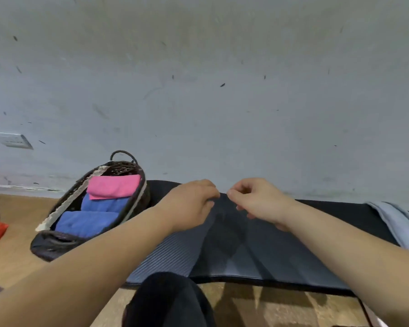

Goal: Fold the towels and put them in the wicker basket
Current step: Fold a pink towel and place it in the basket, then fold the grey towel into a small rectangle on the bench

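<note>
1. Two hands met at the far edge of the dark mat (163, 256), nearly touching each other.
2. The left hand (191, 204) gripped the far hem of a dark grey towel (246, 244) with curled fingers.
3. The right hand (257, 201) pinched the same hem between thumb and forefinger.
4. That towel lay spread across the middle of the mat; being almost the mat's shade, its side edges were hard to trace.
5. The wicker basket (47, 246) stood on the wooden floor (14, 256) beside the mat's far left corner.
6. It held a folded pink towel (113, 186) at the far end and two folded blue towels (87, 221) nearer.
7. A light grey towel (397, 223) lay crumpled at the mat's right end.
</note>
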### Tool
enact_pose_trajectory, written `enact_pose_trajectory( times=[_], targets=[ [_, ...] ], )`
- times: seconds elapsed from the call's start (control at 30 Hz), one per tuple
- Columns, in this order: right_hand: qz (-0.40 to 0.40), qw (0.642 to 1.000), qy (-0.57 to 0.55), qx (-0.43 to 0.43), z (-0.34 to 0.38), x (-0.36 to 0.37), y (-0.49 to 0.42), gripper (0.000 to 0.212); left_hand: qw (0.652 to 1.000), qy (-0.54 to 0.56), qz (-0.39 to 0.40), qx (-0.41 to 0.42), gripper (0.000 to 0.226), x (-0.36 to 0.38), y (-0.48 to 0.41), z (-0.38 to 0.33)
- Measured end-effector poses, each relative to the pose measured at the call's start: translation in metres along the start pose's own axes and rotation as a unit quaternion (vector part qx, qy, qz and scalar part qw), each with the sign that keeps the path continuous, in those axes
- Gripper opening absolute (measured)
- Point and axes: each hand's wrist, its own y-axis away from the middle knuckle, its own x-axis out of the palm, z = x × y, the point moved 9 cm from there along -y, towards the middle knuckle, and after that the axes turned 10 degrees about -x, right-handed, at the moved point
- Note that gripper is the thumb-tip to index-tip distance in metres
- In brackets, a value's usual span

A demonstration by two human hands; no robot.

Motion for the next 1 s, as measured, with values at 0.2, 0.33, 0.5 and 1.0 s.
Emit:
enact_pose_trajectory(
  times=[0.2, 0.33, 0.5, 1.0],
  targets=[
    [-0.071, 0.997, -0.012, 0.033, -0.091, -0.089, 0.045, 0.022, 0.994, 0.1, 0.03, 0.026, 0.033, 0.045, -0.038, -0.12],
    [-0.127, 0.988, 0.051, 0.073, -0.175, -0.149, 0.075, 0.024, 0.983, 0.162, 0.089, 0.013, 0.031, 0.088, -0.059, -0.186],
    [-0.154, 0.94, 0.235, 0.195, -0.279, -0.221, 0.124, 0.035, 0.968, 0.209, 0.134, 0.031, 0.029, 0.128, -0.071, -0.258],
    [-0.311, 0.93, -0.102, 0.164, -0.265, -0.234, 0.143, 0.024, 0.953, 0.25, 0.147, -0.086, 0.035, 0.153, -0.047, -0.26]
  ],
)
